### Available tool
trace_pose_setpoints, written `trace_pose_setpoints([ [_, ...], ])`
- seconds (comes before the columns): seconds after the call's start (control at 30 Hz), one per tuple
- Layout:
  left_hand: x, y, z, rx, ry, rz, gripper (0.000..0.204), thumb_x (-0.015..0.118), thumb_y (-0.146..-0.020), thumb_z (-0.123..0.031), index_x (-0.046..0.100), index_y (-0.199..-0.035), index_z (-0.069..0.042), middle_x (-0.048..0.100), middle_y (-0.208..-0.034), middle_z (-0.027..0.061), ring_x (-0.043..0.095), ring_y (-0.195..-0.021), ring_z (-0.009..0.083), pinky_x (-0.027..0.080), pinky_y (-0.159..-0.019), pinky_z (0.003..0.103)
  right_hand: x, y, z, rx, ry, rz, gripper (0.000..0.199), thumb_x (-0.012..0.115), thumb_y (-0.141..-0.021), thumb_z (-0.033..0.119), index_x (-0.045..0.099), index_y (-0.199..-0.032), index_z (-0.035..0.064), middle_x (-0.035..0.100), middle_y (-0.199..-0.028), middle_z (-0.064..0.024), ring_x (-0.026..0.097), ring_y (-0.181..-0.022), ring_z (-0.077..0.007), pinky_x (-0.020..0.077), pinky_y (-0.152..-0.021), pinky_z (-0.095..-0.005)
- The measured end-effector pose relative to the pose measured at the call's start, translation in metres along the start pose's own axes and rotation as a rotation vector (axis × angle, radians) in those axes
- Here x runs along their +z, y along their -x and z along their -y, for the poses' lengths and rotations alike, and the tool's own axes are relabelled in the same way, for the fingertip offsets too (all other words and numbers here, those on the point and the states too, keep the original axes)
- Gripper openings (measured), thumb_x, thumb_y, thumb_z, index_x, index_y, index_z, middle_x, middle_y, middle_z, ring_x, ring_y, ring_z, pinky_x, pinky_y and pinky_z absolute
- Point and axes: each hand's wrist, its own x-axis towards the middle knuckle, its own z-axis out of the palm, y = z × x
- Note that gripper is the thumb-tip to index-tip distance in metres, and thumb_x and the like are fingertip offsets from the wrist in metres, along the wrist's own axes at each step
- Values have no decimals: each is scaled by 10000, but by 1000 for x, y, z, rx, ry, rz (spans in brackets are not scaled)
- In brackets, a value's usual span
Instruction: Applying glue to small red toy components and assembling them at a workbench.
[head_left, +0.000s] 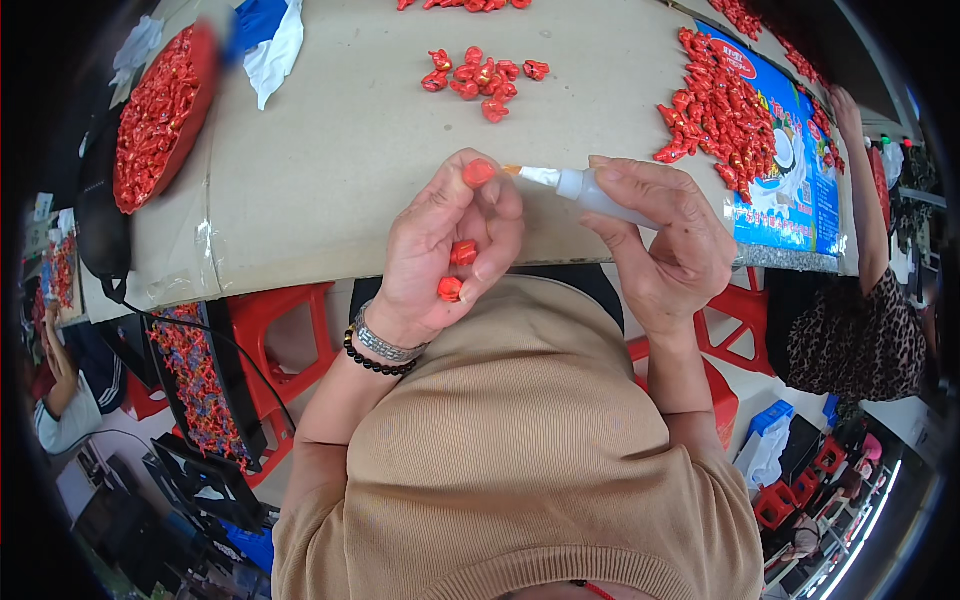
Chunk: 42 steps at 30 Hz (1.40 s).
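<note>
My left hand (440, 240) is turned palm up above the table's near edge. Its thumb and fingertips pinch one small red figurine piece (479, 173), and two more red pieces (463, 252) rest in the palm under curled fingers. From the right, my right hand (665, 235) grips a white squeeze bottle (605, 195) with a narrow nozzle. The tip points left and lies close to the pinched piece; whether they touch I cannot tell. Beyond my hands, a small cluster of red figurine pieces (485, 80) lies on the cardboard-covered table (330, 150).
A red tray (165, 115) heaped with red pieces stands at the left beside a black pouch-like object (103, 200). More red pieces (725, 120) pile on a blue printed sheet (800, 210) at the right. A co-worker's arm (868, 190) reaches in there. Red stools (285, 335) flank me below.
</note>
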Motion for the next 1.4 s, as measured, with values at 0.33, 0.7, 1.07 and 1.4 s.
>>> trace_pose_setpoints([
  [0.33,4,-1,3,174,-237,-94,224,441,-1009,-278,484,-1038,-60,593,-976,91,445,-452,85,286,-303,188,-6,4,-1,14,5,39,326,787,-644,-80,659,-941,-41,686,-954,-185,677,-884,-242,542,-741,-292],
  [0.7,10,-1,4,283,-431,-157,169,522,-980,-201,518,-1040,-43,612,-924,46,438,-454,51,290,-320,174,-3,5,-1,11,-11,40,329,791,-647,-76,654,-945,-43,685,-955,-184,676,-886,-240,544,-745,-294],
  [1.07,12,-1,2,368,-406,-221,143,542,-966,-143,525,-1044,-24,611,-882,42,434,-449,51,309,-329,181,-5,9,-3,39,-63,19,339,788,-668,-67,646,-975,-39,674,-971,-189,671,-894,-246,545,-735,-297],
  [1.4,13,-1,4,415,-395,-240,136,566,-950,-115,533,-1043,-21,614,-840,34,427,-435,55,311,-333,184,1,11,0,148,-148,-46,323,707,-602,-141,671,-912,-56,691,-905,-164,673,-812,-241,542,-695,-288],
])
